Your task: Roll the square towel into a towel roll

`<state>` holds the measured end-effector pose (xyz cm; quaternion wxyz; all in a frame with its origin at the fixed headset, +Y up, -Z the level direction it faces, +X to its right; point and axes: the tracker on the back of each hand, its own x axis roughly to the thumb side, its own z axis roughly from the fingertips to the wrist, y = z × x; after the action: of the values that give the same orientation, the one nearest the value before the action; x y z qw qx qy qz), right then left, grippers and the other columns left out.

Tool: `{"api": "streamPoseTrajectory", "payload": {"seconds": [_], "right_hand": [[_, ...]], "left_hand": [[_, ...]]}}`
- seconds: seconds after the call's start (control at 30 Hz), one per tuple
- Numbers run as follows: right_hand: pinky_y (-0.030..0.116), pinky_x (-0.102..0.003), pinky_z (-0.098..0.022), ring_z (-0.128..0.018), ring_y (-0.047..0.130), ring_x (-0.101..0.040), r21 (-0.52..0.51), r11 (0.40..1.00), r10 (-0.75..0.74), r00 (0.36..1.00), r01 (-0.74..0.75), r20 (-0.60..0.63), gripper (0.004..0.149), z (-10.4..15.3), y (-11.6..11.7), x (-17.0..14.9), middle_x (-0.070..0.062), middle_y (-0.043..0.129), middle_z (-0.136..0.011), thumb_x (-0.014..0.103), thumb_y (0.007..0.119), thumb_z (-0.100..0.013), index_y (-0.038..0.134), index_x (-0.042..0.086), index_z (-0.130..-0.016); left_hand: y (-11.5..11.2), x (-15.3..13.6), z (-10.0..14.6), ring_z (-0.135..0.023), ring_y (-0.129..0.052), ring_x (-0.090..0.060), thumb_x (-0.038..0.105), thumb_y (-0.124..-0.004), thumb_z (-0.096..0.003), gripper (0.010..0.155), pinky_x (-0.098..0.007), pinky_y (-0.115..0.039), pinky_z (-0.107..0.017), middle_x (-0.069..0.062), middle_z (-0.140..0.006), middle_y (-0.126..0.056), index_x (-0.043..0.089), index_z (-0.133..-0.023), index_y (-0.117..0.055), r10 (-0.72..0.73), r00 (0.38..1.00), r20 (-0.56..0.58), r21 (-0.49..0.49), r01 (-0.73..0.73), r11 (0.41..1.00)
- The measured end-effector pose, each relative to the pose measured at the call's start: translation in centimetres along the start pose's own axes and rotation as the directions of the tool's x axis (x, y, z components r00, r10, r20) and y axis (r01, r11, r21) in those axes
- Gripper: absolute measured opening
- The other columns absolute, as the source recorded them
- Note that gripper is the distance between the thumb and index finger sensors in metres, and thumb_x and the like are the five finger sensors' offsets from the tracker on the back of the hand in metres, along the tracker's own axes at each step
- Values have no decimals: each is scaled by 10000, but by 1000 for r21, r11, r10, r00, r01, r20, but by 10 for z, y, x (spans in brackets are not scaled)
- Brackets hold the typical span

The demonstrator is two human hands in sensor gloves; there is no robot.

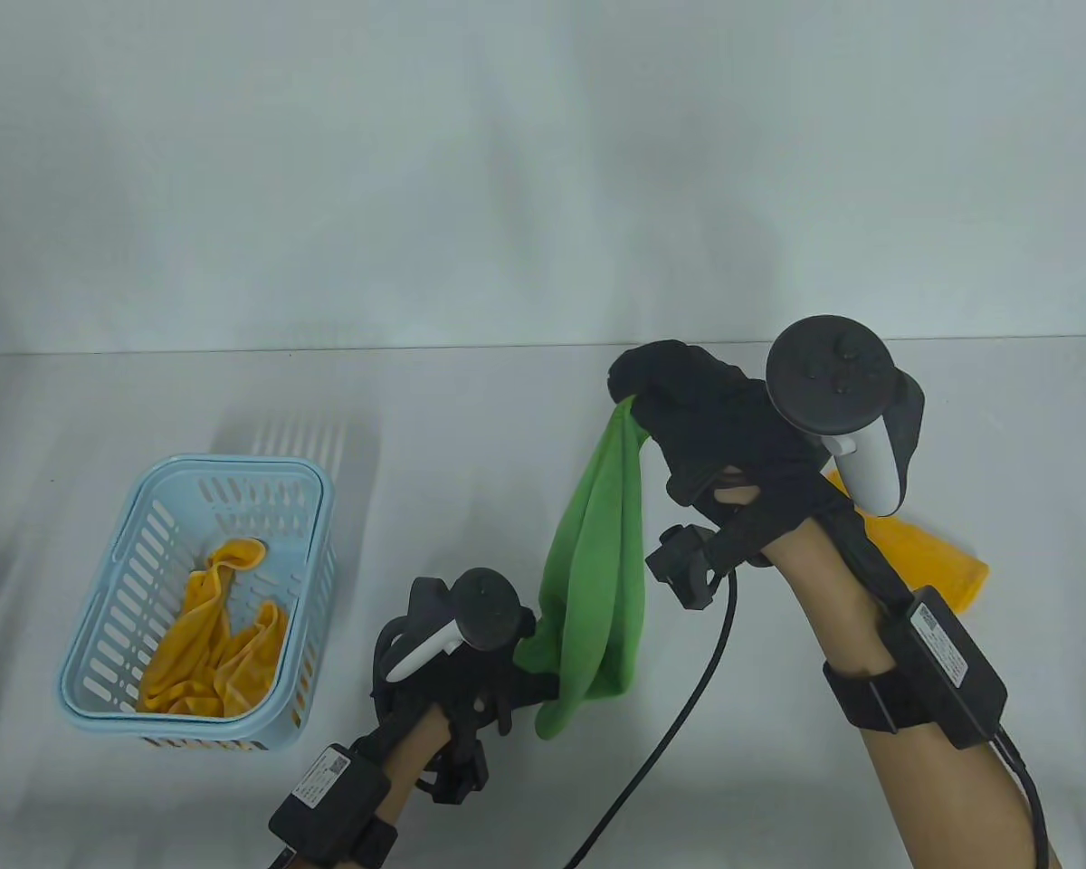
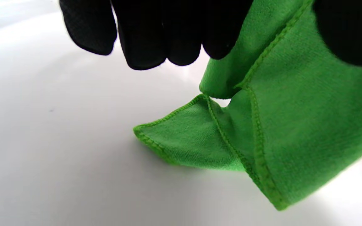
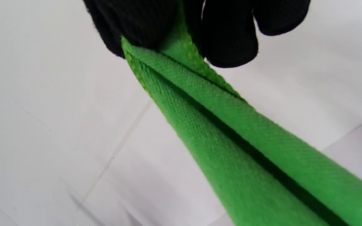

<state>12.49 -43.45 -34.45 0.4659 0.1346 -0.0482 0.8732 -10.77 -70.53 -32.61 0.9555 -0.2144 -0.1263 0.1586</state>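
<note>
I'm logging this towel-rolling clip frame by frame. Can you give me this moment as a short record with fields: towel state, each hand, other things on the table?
towel: green towel lifted off the table, hanging in loose folds between the hands, not rolled; a low corner touches the table in the left wrist view
right hand: right hand raised, pinches the towel's top end
left hand: left hand low, holds the towel's lower part
basket: light blue basket on the left, holds a crumpled yellow cloth
other: yellow towel lying behind the right forearm

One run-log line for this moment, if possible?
stage: unfolding | green towel: hanging, unrolled | right hand: pinches top | left hand: holds lower edge
</note>
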Motion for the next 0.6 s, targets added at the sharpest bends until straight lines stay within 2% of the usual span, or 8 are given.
{"api": "streamPoseTrajectory", "payload": {"seconds": [0.07, 0.13, 0.2, 0.3, 0.4, 0.47, 0.53, 0.6], "right_hand": [[660, -557, -627, -710, 871, -281, 5, 1000, 2, 1000, -2, 5, 352, 0, 2, 1, 28, 880, -714, 279, 779, -394, 793, 412, -719], [660, -557, -628, -710, 871, -282, 20, 1000, 5, 1000, -5, 13, 352, 0, 5, 3, 27, 880, -714, 279, 779, -394, 793, 412, -720], [660, -558, -628, -710, 871, -281, 29, 1000, 6, 1000, -7, 19, 352, 1, 7, 5, 28, 880, -713, 279, 779, -394, 793, 411, -720], [660, -557, -628, -710, 872, -281, 38, 999, 3, 1000, -4, 27, 352, 1, 10, 7, 28, 881, -713, 279, 779, -393, 793, 412, -719], [660, -557, -628, -709, 872, -281, 45, 999, 6, 1000, -7, 28, 353, 1, 12, 9, 28, 880, -714, 279, 779, -393, 792, 411, -721], [659, -558, -628, -711, 870, -281, 43, 999, 6, 1000, -7, 25, 352, 1, 12, 8, 28, 880, -714, 279, 779, -394, 792, 411, -721], [659, -558, -628, -710, 870, -283, 38, 999, 1, 1000, -2, 20, 353, 1, 11, 7, 27, 880, -714, 279, 779, -394, 792, 409, -722], [659, -559, -628, -709, 871, -282, 31, 1000, 0, 1000, -1, 10, 353, 0, 9, 4, 27, 880, -713, 279, 779, -394, 792, 408, -723]], "left_hand": [[-2, 1, -2, -962, -746, -394, 647, -796, -289, 823, -600, -631, -696, -54, -1046, -667, 241, -986, -633, -2, 1000, 4, 0, 2, 1000], [-5, 2, -5, -987, -707, -380, 639, -795, -297, 896, -592, -616, -709, -40, -1089, -590, 302, -1069, -489, 18, 1000, 24, -21, -18, 1000], [-8, 3, -8, -1020, -643, -378, 629, -797, -303, 974, -590, -583, -729, -32, -1144, -453, 373, -1097, -294, 43, 998, 52, -45, -41, 998], [-13, 2, -15, -1044, -579, -375, 603, -807, -315, 980, -590, -550, -744, -24, -1160, -352, 400, -1086, -238, 81, 996, 49, -70, -77, 995], [-16, -2, -20, -1042, -585, -353, 551, -819, -338, 858, -581, -554, -748, -5, -1142, -370, 407, -1041, -348, 114, 993, 28, -61, -113, 992], [-15, -5, -22, -1033, -604, -335, 509, -820, -358, 671, -573, -564, -746, 7, -1118, -410, 387, -925, -484, 138, 990, 3, -28, -138, 990], [-12, -9, -22, -1012, -668, -319, 469, -799, -384, 459, -568, -597, -734, 1, -1087, -535, 326, -808, -695, 160, 987, -8, 12, -160, 987], [-9, -12, -21, -994, -709, -310, 447, -802, -390, 428, -567, -616, -726, 11, -1061, -595, 305, -786, -721, 179, 983, -25, 35, -178, 983]]}}
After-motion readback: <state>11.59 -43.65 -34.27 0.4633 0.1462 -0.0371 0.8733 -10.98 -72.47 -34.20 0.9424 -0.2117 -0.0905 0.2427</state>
